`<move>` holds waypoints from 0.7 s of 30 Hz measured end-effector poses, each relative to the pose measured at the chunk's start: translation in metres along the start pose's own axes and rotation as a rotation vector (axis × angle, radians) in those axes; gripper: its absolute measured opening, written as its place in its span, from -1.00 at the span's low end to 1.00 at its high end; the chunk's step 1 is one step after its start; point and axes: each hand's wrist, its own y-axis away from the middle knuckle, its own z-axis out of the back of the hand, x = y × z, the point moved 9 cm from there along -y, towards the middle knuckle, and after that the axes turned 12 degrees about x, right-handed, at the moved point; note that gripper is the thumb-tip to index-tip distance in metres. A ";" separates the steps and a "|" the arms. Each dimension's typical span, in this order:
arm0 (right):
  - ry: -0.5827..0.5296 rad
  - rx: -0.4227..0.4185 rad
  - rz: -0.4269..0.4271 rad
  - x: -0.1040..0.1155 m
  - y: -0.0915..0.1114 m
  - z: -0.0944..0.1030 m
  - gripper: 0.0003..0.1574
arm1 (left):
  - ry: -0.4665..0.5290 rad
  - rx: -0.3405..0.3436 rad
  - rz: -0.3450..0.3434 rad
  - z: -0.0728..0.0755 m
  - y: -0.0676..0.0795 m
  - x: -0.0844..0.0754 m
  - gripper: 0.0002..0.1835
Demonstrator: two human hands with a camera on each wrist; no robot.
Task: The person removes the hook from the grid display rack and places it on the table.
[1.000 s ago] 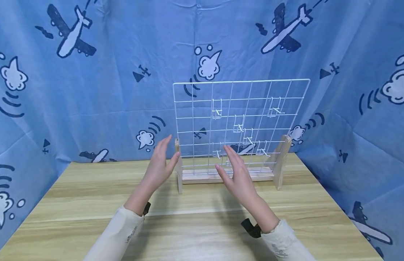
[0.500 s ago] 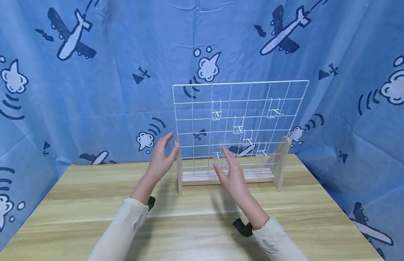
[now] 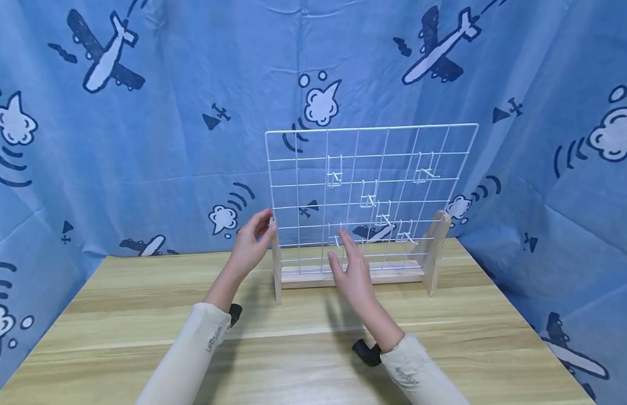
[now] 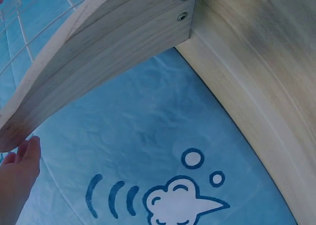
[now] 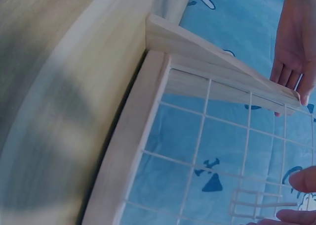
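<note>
A white wire grid rack [image 3: 372, 128] stands upright in a wooden base on the table. My left hand [image 3: 250, 242] is at the top of its left wooden side support [image 3: 277, 270], fingers bent behind the tip and thumb at the front. The left wrist view shows fingertips [image 4: 32, 148] right at the rounded end of that support. In front of the lower grid is my right hand [image 3: 355, 275], fingers extended and thumb apart, holding nothing. Its fingertips are close to a white wire hook [image 5: 256, 204] in the lower left part of the grid.
Several more white hooks hang on the grid, one at the upper right [image 3: 425, 173]. A right wooden support [image 3: 435, 253] holds the other end. Under it all lies a wood-grain table [image 3: 156, 315]. Blue printed curtains [image 3: 161, 140] surround the table behind and at both sides.
My left fingers have bent in around the top of the left support, where they were spread beside it. My right hand has moved slightly left, still extended.
</note>
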 end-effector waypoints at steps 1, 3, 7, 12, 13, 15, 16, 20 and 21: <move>0.000 -0.008 -0.002 0.000 0.000 -0.001 -0.33 | 0.014 0.005 0.002 -0.001 0.000 0.001 -0.49; 0.003 -0.026 0.002 -0.002 0.000 -0.002 -0.36 | 0.035 0.016 0.009 -0.002 -0.001 0.003 -0.49; 0.001 -0.064 0.018 -0.003 0.001 -0.002 -0.42 | 0.073 0.023 0.020 -0.003 -0.001 0.006 -0.50; -0.003 -0.094 0.027 -0.003 0.001 -0.003 -0.47 | 0.094 0.014 0.017 -0.002 -0.001 0.008 -0.52; -0.001 -0.097 0.024 -0.004 0.000 -0.003 -0.48 | 0.098 0.012 0.012 -0.002 -0.001 0.008 -0.52; 0.002 -0.101 0.023 -0.004 0.000 -0.003 -0.49 | 0.099 0.006 0.002 -0.003 -0.001 0.009 -0.52; 0.003 -0.102 0.022 -0.004 0.000 -0.003 -0.49 | 0.100 0.004 0.000 -0.003 -0.001 0.009 -0.52; 0.010 -0.100 0.020 -0.004 -0.002 -0.004 -0.50 | 0.094 -0.005 0.001 -0.002 -0.001 0.011 -0.53; 0.013 -0.101 0.023 -0.005 -0.002 -0.005 -0.51 | 0.092 -0.006 0.005 -0.002 -0.001 0.012 -0.53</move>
